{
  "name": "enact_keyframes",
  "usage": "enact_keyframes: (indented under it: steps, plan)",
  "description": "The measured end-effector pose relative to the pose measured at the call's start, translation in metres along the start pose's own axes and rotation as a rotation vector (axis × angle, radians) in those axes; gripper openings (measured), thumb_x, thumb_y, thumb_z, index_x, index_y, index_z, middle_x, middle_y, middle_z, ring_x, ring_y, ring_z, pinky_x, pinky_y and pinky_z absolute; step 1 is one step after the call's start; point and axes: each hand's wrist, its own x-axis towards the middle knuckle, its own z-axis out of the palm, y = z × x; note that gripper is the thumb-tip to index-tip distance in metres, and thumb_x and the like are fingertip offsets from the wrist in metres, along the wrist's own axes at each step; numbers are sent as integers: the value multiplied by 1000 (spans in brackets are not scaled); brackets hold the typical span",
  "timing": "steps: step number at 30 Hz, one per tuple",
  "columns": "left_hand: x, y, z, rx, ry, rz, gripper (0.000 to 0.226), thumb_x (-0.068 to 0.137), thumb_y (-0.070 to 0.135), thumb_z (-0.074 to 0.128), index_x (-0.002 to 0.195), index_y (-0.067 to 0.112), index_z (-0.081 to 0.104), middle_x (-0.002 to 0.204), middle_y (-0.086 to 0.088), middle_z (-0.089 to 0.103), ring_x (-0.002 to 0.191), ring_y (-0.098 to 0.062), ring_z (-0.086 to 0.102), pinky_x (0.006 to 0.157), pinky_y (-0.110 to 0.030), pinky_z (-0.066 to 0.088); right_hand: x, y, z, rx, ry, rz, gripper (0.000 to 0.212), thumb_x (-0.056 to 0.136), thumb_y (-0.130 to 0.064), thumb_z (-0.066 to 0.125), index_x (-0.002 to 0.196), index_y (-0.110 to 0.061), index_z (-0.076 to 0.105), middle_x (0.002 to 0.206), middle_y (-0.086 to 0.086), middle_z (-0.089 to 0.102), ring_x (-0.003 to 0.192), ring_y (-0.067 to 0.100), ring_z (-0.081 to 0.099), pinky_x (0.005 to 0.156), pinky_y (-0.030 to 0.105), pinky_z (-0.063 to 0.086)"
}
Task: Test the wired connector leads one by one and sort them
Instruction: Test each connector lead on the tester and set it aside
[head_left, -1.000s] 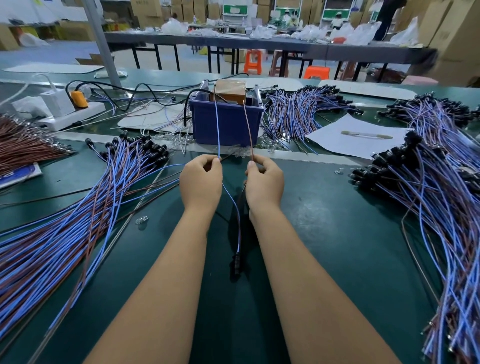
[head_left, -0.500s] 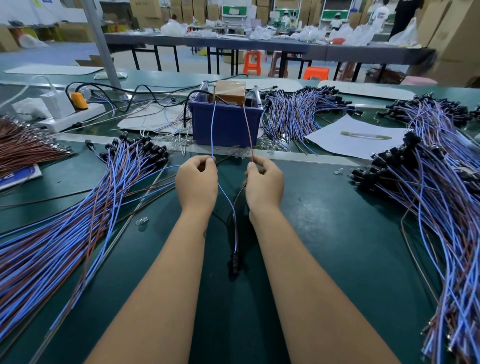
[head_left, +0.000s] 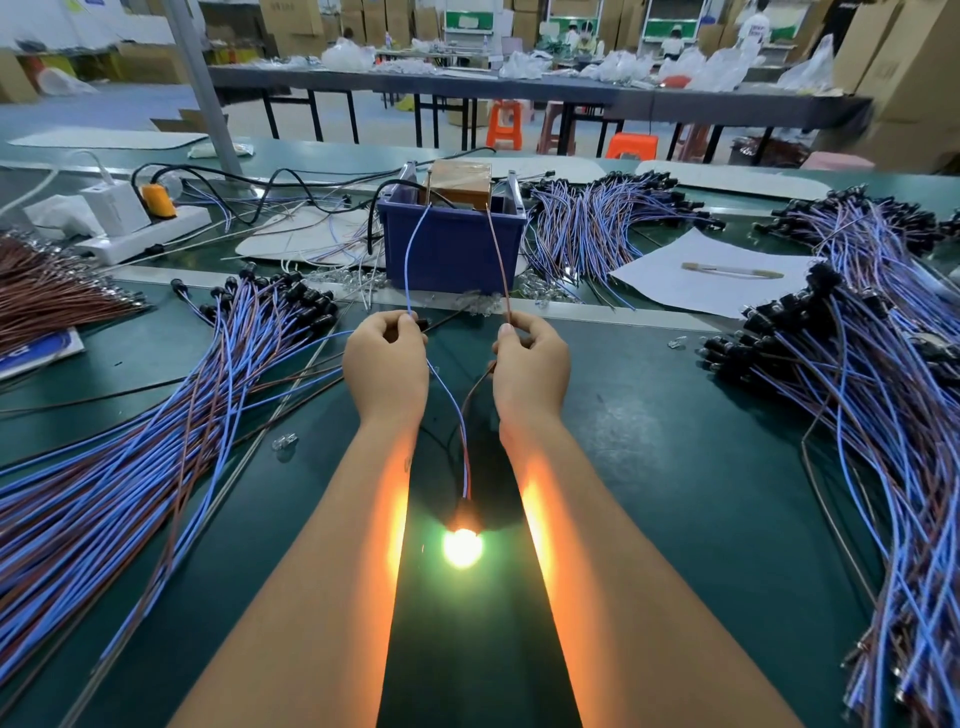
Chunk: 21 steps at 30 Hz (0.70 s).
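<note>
Left hand (head_left: 387, 364): fingers curled, pinching the blue wire (head_left: 415, 260) that rises toward the blue bin (head_left: 451, 249). Right hand (head_left: 530, 366): fingers curled, pinching the brown wire (head_left: 500, 260) that rises to the same bin. Hands sit side by side, apart, near the middle of the tabletop (head_left: 675, 467), just short of the pale strip crossing it.

Surroundings, working outward: a brown box (head_left: 460, 183) stands in the bin, between two upright metal posts. Left of the hands, a large fan of blue-brown leads (head_left: 156, 441) with black connector heads runs to the left edge of the tabletop. Right of the hands, a second pile of leads (head_left: 857, 389) runs down the right edge. Behind the bin on its right, a third bundle (head_left: 597, 228). A white sheet (head_left: 717, 275) with a pen-like stick on it lies toward the far right. Far left: a white power strip (head_left: 140, 234) with an orange plug; a heap of brown wires (head_left: 47, 296) below it. A small clear bulb (head_left: 284, 443) lies loose left of the left forearm.

Lead under test (head_left: 457, 415): its blue and brown wires drop from the two hands and join between the forearms, ending at a lamp (head_left: 462, 545) on the tabletop. Lamp is lit, bright yellow-white with green fringe; orange glow on both inner forearms.

Writing: none legible.
</note>
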Motion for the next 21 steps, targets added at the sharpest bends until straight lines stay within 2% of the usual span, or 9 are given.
enact_keyframes:
  steps: [5,12,19,21]
  plan:
    - [1,-2,1,7,11,-2,21,93,18,51,86,11,69,65,10,61,50,-3,47,41,-9,30,-1,0,0,-2,2,-1,22,97,-14,51,114,-17,65,100,7,69,92,24,66,87,46,55]
    - [1,-2,1,23,11,0,21,93,17,51,84,12,69,63,12,59,50,0,48,42,-7,31,-1,0,0,-10,-1,-3,21,97,-14,50,113,-19,65,96,3,68,87,20,65,85,45,56]
    - [1,-1,1,32,5,10,21,94,17,51,86,11,69,64,12,60,52,-2,48,42,-8,31,0,0,-1,-8,-3,-14,21,98,-14,50,113,-18,65,97,4,68,89,20,65,85,44,56]
    - [0,-1,1,16,2,0,20,94,18,52,88,11,70,66,11,61,54,-4,49,49,-15,35,0,0,-1,-5,-6,-14,22,97,-14,50,113,-17,65,98,4,68,90,21,65,86,45,56]
